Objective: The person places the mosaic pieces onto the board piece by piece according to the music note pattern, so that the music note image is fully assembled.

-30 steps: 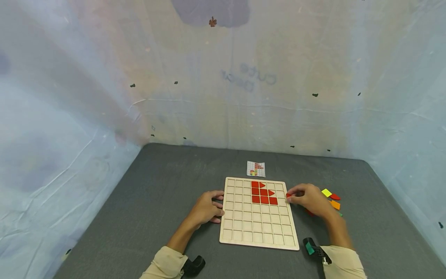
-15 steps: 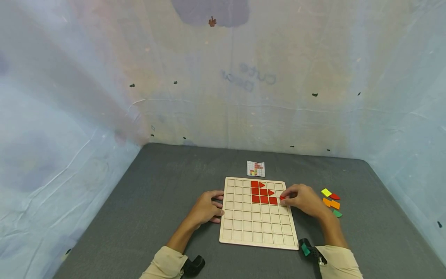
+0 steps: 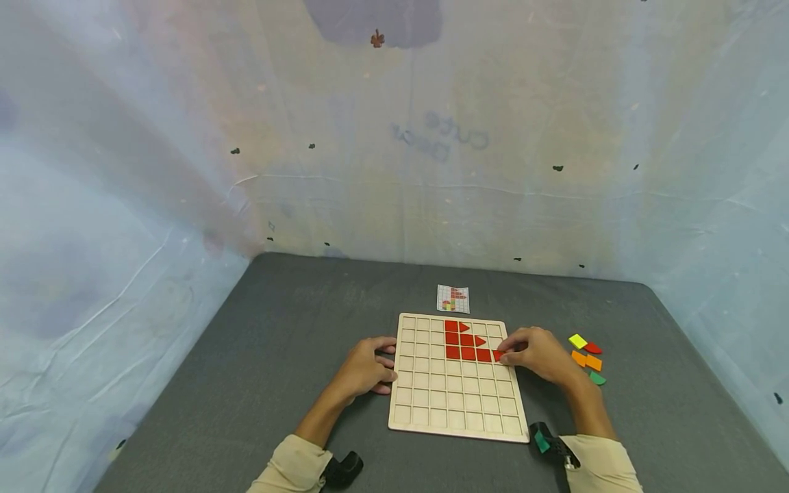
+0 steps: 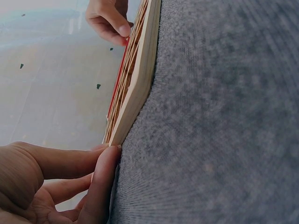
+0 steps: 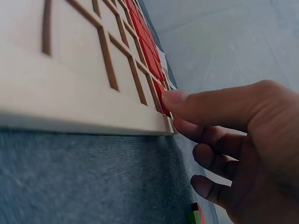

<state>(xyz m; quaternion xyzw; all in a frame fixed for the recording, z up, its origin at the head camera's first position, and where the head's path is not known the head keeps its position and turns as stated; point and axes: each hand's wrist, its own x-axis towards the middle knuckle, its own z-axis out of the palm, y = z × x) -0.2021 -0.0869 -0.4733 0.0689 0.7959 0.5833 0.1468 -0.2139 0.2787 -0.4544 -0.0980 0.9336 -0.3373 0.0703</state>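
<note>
A pale wooden grid board (image 3: 456,416) lies flat, with red tiles (image 3: 467,353) filling cells in its upper part. At the right end of the lowest red row, my right hand (image 3: 540,350) pinches a small red tile (image 3: 497,356) between thumb and forefinger. The right wrist view shows this tile (image 5: 161,97) down in a cell by the board's edge, partly covered by the thumb. My left hand (image 3: 364,370) rests at the board's left side, its fingers touching the edge. In the left wrist view, thumb and finger (image 4: 70,161) meet the board's rim.
A small printed card (image 3: 453,299) with a coloured grid picture lies beyond the board. To the right are loose pieces: a yellow tile (image 3: 577,341), a red pointed one (image 3: 592,348), orange ones (image 3: 593,363) and a green one (image 3: 596,378). Grey cloth (image 3: 296,308) covers the table.
My right hand has moved left from the board's right edge, bringing the red tile into the cell at the end of the lowest red row. My left hand has stayed in place.
</note>
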